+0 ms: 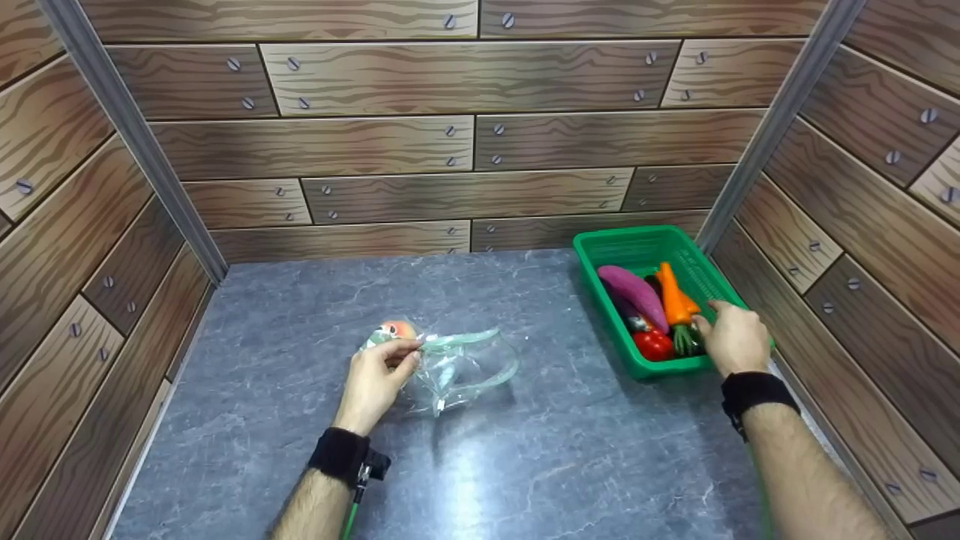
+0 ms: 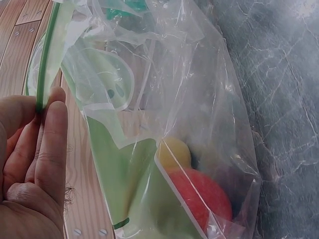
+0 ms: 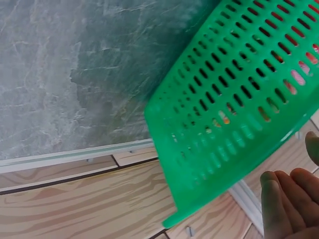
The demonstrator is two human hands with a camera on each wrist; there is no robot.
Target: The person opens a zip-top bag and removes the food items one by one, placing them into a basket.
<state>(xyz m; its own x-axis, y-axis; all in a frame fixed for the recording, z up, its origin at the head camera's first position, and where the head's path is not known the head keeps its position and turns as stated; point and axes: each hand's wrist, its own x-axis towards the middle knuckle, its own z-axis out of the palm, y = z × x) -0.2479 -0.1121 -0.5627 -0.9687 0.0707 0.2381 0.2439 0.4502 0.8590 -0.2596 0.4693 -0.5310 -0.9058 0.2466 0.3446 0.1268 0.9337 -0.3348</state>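
My left hand [image 1: 377,381] pinches the green-edged mouth of a clear zip bag [image 1: 474,370] between thumb and fingers. In the left wrist view a red round item [image 2: 202,199] and a yellow one [image 2: 174,153] show through the bag's plastic. At the right, my right hand [image 1: 739,341] is over the near right side of a green basket [image 1: 637,370], its fingers loosely bent and thumb apart, holding nothing. Inside the basket lie a long purple vegetable [image 1: 634,291], orange carrots [image 1: 673,296] with green tops and a red tomato [image 1: 654,345].
A grey marbled tabletop [image 1: 262,442] lies under everything. Wood-patterned panels [image 1: 480,142] enclose it at the back and both sides. The basket stands close to the right panel, and its slotted wall [image 3: 224,89] fills much of the right wrist view.
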